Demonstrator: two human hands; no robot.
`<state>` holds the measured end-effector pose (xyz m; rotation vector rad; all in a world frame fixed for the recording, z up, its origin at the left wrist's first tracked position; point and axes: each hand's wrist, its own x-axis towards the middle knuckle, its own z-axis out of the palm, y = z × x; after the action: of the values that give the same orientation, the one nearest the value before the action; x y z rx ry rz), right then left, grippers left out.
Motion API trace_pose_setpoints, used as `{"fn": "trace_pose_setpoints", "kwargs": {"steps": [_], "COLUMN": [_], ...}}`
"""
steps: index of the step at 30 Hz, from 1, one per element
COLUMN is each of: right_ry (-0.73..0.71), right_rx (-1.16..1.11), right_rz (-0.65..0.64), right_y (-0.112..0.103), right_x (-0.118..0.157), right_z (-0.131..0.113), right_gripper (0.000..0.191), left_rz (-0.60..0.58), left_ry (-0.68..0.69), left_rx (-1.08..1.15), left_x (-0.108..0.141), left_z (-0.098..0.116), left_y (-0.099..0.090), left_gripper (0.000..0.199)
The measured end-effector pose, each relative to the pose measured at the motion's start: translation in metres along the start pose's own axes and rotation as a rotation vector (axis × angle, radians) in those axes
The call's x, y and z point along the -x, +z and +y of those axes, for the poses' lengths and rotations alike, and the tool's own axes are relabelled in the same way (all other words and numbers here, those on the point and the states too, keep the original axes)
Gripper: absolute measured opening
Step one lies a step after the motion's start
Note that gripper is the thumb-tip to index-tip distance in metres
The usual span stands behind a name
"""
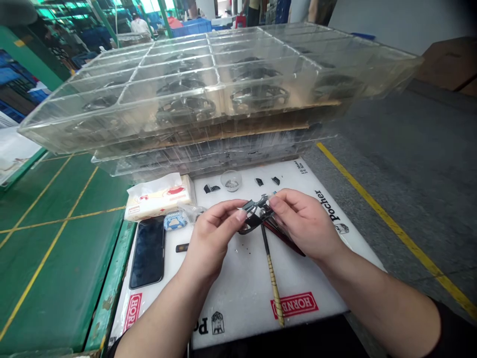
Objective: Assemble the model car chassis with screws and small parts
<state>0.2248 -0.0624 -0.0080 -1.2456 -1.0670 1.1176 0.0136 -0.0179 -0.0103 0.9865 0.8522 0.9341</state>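
Being held just above the middle of the white foam mat (242, 293), a dark spectacle frame (257, 211) is pinched between the left hand (210, 243) and the right hand (305, 223), with the fingers of each closed narrowly on it. The small metal parts at its centre are partly hidden, so their exact form can only be judged tentatively. A gold-patterned temple arm (273, 281) is seen running from the frame toward the near edge of the mat, and a dark red temple arm (286, 242) is angled out below the right hand. A small black piece (182, 247) is laid on the mat to the left of the hands. On the mat's left side, a black smartphone (147, 252) is placed, with a small blue item in clear plastic (175, 220) just beyond it and a tissue packet (158, 198) at the far left corner. Three small dark pieces (259, 182) and a small clear cup (231, 180) are set near the mat's far edge. Beyond that edge, a stack of clear compartmented trays (208, 84) is seen, with dark round parts held in the compartments.
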Motion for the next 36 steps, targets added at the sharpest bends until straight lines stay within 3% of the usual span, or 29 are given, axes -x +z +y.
{"fn": "trace_pose_setpoints", "kwargs": {"steps": [6,15,18,22,26,29,32,36], "right_ry": [-0.033,-0.028,0.003,0.076,0.219,0.256,0.201,-0.091], "right_rx": [0.076,0.026,-0.013,-0.131,-0.310,-0.366,-0.300,0.028], "right_rz": [-0.047,-0.029,-0.015,0.000,-0.056,-0.124,-0.139,-0.097], "right_y": [-0.002,0.000,0.000,-0.002,-0.005,-0.008,-0.010,-0.013], "right_x": [0.000,0.000,0.001,0.000,-0.003,-0.004,-0.002,0.002], "right_z": [0.003,-0.002,-0.004,-0.001,0.001,0.001,0.001,-0.004], "right_gripper": [0.057,0.055,0.056,0.057,0.053,0.052,0.053,0.063], "left_rz": [0.032,0.016,-0.017,-0.028,-0.019,-0.018,-0.012,-0.065], "left_ry": [-0.099,-0.084,0.022,0.262,0.497,0.563,0.530,0.409], "left_rx": [0.054,0.096,0.009,-0.302,-0.590,-0.633,-0.596,-0.440], "left_x": [-0.002,-0.002,0.000,0.004,0.008,0.008,0.008,0.009], "left_z": [0.000,0.002,-0.001,-0.003,0.002,0.006,0.008,0.013], "left_y": [-0.002,-0.001,-0.004,-0.007,-0.006,-0.006,-0.008,-0.013], "left_gripper": [0.039,0.038,0.047,0.065,0.062,0.056,0.053,0.055]}}
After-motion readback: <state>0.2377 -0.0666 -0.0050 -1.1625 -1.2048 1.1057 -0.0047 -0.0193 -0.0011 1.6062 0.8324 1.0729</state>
